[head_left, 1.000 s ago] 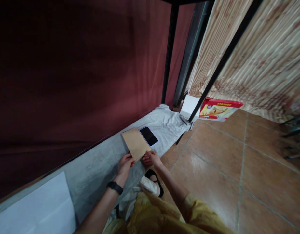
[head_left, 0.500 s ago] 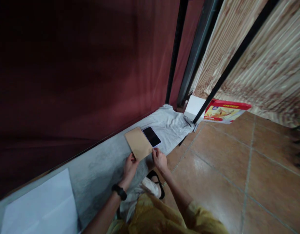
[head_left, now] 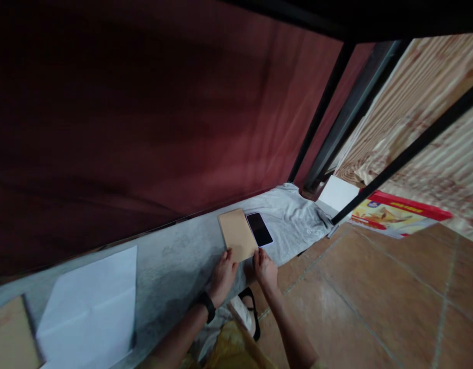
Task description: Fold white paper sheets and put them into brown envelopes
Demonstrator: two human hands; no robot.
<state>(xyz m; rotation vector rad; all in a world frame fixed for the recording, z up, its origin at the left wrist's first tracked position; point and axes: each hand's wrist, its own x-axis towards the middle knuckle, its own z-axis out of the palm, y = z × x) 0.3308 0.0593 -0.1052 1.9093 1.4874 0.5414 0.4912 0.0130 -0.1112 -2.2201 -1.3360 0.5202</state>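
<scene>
A tan, kraft-coloured notebook or envelope point(head_left: 238, 233) lies on the grey cloth-covered ledge; I cannot tell which it is. My left hand point(head_left: 223, 274) pinches its near left corner, thumb on top. At the near right corner, my right hand point(head_left: 265, 269) grips the edge between closed fingers. Close along its right side rests a phone point(head_left: 259, 229) with a dark screen and a pale rim, just beyond the right hand. A black band circles my left wrist.
A large creased white sheet point(head_left: 90, 307) lies to the left, beside another tan flat piece point(head_left: 11, 335). Dark red fabric point(head_left: 163, 128) hangs behind the ledge. Slanting black bars point(head_left: 406, 154) frame the right side, near a red and yellow box point(head_left: 394, 212) on the tiled floor point(head_left: 359, 307).
The view has swung left, bringing the second tan piece and a dark overhead bar into sight. Both hands keep hold of the tan notebook or envelope, which stays beside the phone.
</scene>
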